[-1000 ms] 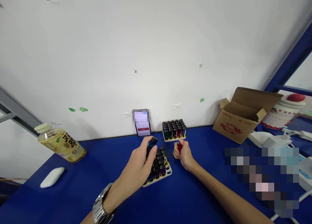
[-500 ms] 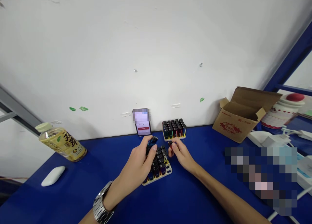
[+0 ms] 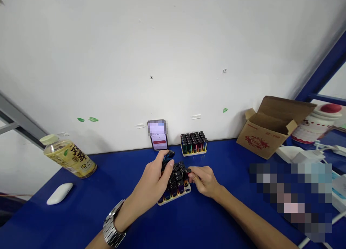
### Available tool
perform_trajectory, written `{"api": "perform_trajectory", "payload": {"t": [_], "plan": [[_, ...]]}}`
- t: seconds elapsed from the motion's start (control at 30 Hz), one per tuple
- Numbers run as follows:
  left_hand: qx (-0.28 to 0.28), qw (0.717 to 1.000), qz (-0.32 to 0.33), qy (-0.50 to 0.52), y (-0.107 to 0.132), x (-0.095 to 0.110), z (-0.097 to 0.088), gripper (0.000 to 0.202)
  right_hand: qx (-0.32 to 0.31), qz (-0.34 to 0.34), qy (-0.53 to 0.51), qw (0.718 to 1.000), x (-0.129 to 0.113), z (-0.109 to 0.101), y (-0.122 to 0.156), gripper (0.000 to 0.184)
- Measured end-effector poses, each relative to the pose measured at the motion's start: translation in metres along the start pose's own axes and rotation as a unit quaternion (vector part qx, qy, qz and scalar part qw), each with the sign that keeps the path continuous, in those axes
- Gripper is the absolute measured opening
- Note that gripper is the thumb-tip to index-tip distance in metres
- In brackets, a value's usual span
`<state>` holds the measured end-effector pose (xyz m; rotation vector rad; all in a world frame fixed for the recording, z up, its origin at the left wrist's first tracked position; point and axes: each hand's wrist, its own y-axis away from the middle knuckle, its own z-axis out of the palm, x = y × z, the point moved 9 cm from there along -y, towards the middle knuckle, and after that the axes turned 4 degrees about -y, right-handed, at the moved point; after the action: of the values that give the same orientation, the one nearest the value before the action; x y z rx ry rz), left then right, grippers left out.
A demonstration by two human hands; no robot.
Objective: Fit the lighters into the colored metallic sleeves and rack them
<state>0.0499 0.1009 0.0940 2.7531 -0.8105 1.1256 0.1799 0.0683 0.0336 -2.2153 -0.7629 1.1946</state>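
My left hand (image 3: 159, 173), a metal watch on its wrist, is closed around a dark blue lighter (image 3: 169, 156) above the left side of the near tray. This pale tray (image 3: 175, 197) carries several black-topped lighters (image 3: 173, 188) standing upright; my left hand hides part of them. At the tray's right side, my right hand (image 3: 203, 179) pinches a black-topped lighter (image 3: 187, 171) over the slots. Whether its lower end has entered a slot I cannot tell. Farther back, a second tray (image 3: 194, 153) is packed with upright lighters in green, red, yellow and blue.
Against the wall leans a phone (image 3: 159, 143). A drink bottle (image 3: 70, 157) and a white oval case (image 3: 60, 193) stand at left. On the right are an open cardboard box (image 3: 256, 137), a jar (image 3: 313, 124), white chargers and a pixelated patch.
My right hand has come from beside the back tray down to the near tray's right side, bringing a lighter with it. My left hand stays nearly still with its lighter.
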Motion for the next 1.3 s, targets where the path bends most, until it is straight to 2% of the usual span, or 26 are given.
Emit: {"api": "perform_trajectory", "payload": {"t": [0.13,0.23,0.47,0.57,0.73,0.87,1.03,1.3], "plan": [[0.006,1.0,-0.011,0.013,-0.001,0.001,-0.002,0.033,-0.02,-0.033,0.039,0.999,-0.003,0.0,-0.003,0.033],[0.026,1.0,0.005,0.013,-0.001,0.003,-0.006,0.037,-0.032,-0.062,0.06,0.996,-0.008,-0.001,-0.004,0.033],[0.021,1.0,0.017,0.014,-0.003,-0.004,-0.003,0.022,-0.079,-0.057,0.037,0.995,-0.008,0.003,-0.005,0.03],[0.022,0.999,0.001,0.047,-0.003,-0.008,-0.002,0.023,-0.088,-0.018,-0.001,0.996,-0.001,0.003,-0.003,0.03],[0.045,0.997,-0.019,0.061,-0.001,-0.008,-0.007,0.03,-0.041,0.095,-0.088,0.991,0.023,-0.003,-0.001,0.037],[0.054,0.997,-0.022,0.05,0.0,-0.007,-0.008,0.042,-0.079,0.104,-0.059,0.99,0.021,0.004,-0.002,0.037],[0.074,0.996,-0.046,-0.003,0.002,-0.009,-0.012,0.033,-0.081,0.105,-0.048,0.99,0.02,0.005,-0.003,0.036],[0.078,0.996,-0.036,-0.027,0.003,-0.003,-0.017,0.033,-0.079,0.104,-0.055,0.99,0.023,0.005,-0.002,0.036]]}}
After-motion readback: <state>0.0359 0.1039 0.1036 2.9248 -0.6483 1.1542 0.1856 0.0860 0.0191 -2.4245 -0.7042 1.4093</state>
